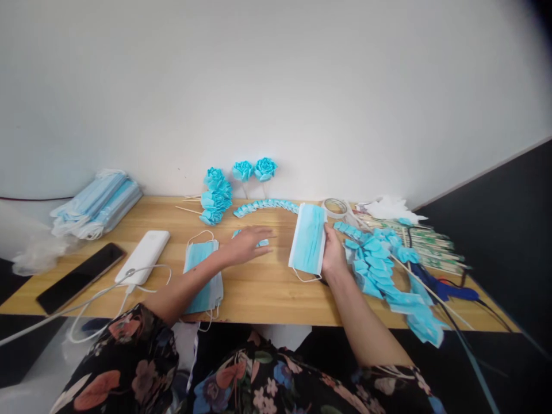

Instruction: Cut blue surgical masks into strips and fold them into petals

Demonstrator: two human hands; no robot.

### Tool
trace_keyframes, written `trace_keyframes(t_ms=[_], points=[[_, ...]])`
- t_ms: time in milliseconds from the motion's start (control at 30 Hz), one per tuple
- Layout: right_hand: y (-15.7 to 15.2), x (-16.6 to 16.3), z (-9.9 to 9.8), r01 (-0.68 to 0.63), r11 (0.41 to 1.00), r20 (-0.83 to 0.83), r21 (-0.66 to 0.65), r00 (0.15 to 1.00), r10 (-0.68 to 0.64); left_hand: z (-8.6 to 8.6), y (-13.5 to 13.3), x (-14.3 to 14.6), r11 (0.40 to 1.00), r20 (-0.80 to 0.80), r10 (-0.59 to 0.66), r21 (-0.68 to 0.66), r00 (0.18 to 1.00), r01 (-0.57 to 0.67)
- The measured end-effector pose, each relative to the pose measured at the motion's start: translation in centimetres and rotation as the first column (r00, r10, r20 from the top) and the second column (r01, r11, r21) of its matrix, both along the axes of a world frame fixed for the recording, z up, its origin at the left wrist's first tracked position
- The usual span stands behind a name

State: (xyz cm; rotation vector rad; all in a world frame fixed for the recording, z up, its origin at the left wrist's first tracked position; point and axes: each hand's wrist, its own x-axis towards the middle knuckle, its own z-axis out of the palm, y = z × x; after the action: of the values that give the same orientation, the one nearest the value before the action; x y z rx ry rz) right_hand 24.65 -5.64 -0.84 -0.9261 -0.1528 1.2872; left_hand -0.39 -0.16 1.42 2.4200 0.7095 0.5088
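Note:
A light blue face mask [309,238] is held upright by its right edge in my right hand [335,250], its ear loop hanging below. My left hand [246,246] is stretched out flat over the middle of the table, fingers extended, with nothing seen in it. Small blue pieces [263,243] show at its fingers, partly hidden by the hand. Beneath my left forearm lie more blue masks [200,256] with white loops. A curved row of folded blue pieces [267,204] lies behind both hands. Right of my right hand is a heap of folded blue petals and strips [374,259].
Blue flowers on sticks [215,195] lie by the wall, and two blue flowers [254,169] lean there. Stacked masks [97,201], a phone [81,277] and a cabled white power bank [144,256] sit left. Tape [335,207], wrapped sticks [431,246] and a blue glue gun [457,290] lie right.

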Motion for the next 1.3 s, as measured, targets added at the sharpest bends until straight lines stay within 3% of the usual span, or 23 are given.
trace_keyframes(t_ms=[67, 200, 333, 433, 500, 633, 833, 967, 1133, 1300], points=[[0.1, -0.3, 0.1, -0.029, 0.999, 0.009, 0.017, 1.000, 0.029, 0.7, -0.5, 0.7, 0.968, 0.170, 0.009, -0.247, 0.985, 0.034], [0.7, -1.4, 0.4, -0.070, 0.993, 0.074, 0.099, 0.995, 0.063, 0.9, -0.9, 2.2, 0.775, 0.331, 0.222, -0.631, 0.917, 0.040], [1.2, -3.5, 1.5, -0.135, 0.968, 0.253, 0.210, 0.964, 0.080, 1.0, -0.9, 2.6, 0.580, 0.393, 0.299, -0.799, 0.870, 0.161], [1.4, -5.0, 2.2, -0.266, 0.921, 0.381, 0.284, 0.913, 0.147, 1.0, -0.5, 2.3, 0.498, 0.400, 0.425, -0.852, 0.812, 0.159], [1.7, -5.8, 2.4, -0.336, 0.892, 0.406, 0.301, 0.892, 0.199, 0.8, -0.1, 1.9, 0.484, 0.380, 0.533, -0.870, 0.756, 0.095], [2.4, -6.4, 2.0, -0.383, 0.879, 0.426, 0.283, 0.872, 0.242, 0.0, 0.5, 1.1, 0.555, 0.397, 0.632, -0.831, 0.666, -0.031], [3.0, -6.3, 0.7, -0.297, 0.919, 0.654, 0.260, 0.754, 0.058, -1.2, 0.7, 0.6, 0.621, 0.444, 0.637, -0.779, 0.630, -0.079], [2.7, -6.1, -0.3, -0.257, 0.929, 0.668, 0.267, 0.744, 0.014, -2.1, 0.5, 0.4, 0.565, 0.417, 0.645, -0.824, 0.641, -0.033], [2.3, -6.0, -0.8, -0.397, 0.889, 0.542, 0.230, 0.811, 0.222, -2.2, 0.3, 0.3, 0.503, 0.416, 0.691, -0.864, 0.592, 0.020], [2.1, -6.3, -0.6, -0.486, 0.844, 0.593, 0.226, 0.756, 0.276, -1.7, 0.4, 0.3, 0.492, 0.433, 0.724, -0.870, 0.537, 0.038]])
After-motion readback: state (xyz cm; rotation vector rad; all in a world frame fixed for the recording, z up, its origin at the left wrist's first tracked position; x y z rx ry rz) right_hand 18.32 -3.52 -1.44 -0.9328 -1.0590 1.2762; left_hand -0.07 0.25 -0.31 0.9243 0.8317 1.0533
